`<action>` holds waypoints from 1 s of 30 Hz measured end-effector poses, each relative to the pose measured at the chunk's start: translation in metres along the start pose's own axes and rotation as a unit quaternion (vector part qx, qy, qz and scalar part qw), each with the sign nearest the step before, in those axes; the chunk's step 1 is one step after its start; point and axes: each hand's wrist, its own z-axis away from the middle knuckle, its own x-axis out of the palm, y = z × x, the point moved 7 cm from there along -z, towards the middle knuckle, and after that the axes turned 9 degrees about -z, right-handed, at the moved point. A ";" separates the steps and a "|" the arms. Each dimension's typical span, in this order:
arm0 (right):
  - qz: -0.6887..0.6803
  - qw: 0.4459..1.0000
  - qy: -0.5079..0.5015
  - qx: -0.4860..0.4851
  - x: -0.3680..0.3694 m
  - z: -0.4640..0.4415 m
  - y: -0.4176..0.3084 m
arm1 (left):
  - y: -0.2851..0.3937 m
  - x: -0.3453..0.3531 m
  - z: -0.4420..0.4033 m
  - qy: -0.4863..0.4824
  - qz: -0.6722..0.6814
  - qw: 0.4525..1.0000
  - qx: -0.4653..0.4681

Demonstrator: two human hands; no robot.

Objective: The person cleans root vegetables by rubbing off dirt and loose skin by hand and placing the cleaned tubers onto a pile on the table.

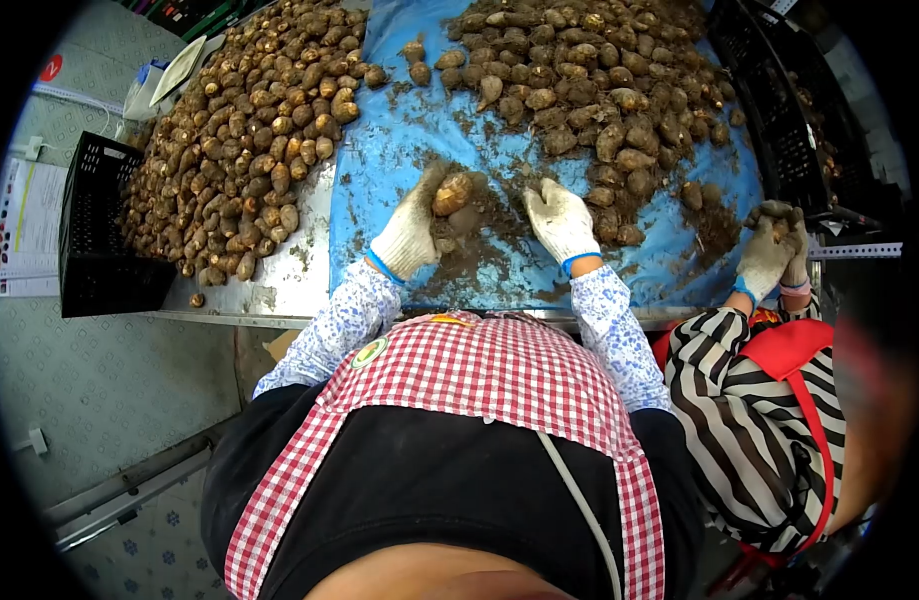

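Observation:
My left hand [410,228], in a white knit glove with dirt on it, is closed around a brown taro corm [455,193] above the blue sheet. Paler skin shows on part of this corm. To its right, my right hand [561,220], gloved too, is apart from the corm. Its fingers are loosely bent, with a gap at the thumb, and nothing shows in them. Loose soil and root fibres [495,235] lie between my hands. Close by on the right is a large pile of hairy, soil-covered taro corms [620,100].
A cleaner-looking taro pile [250,140] covers the metal table at left, beside a black crate [100,225]. More black crates [780,110] stand at right. A co-worker's gloved hands [775,250] hold something brown near the right table edge.

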 end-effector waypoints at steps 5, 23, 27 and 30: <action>-0.082 0.993 -0.035 -0.072 0.011 0.012 -0.035 | -0.005 -0.010 -0.005 -0.033 0.001 0.999 0.017; 0.053 0.993 -0.023 -0.108 0.027 0.026 -0.030 | 0.029 -0.017 -0.002 0.047 0.023 0.990 0.135; 0.035 0.986 0.019 -0.161 0.009 0.028 -0.076 | 0.009 0.004 -0.012 0.015 0.123 0.986 0.108; 0.058 0.983 -0.004 -0.175 0.018 0.020 -0.079 | -0.019 -0.021 -0.027 0.007 0.129 0.989 0.069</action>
